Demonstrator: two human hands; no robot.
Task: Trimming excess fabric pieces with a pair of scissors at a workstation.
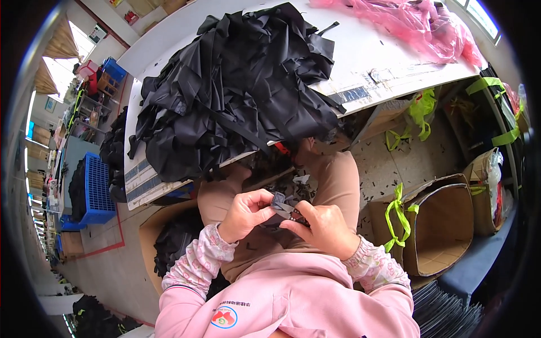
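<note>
Above my lap, my left hand [246, 215] pinches a small dark grey piece of fabric [278, 198] between thumb and fingers. My right hand [327, 228] is closed around thread snips with a dark handle, partly hidden by the fingers. Their pale metal blades [285, 208] meet the fabric between the two hands. Just beyond, a large heap of black fabric pieces [236, 79] covers much of the white table [360, 79] and hangs over its near edge.
Pink plastic film [417, 28] lies at the table's far right. An open cardboard box [442, 225] with a yellow-green tie [398, 217] stands to my right. Another box [149, 236] with black pieces is by my left leg. A blue crate [97, 191] stands farther left. Scraps litter the floor.
</note>
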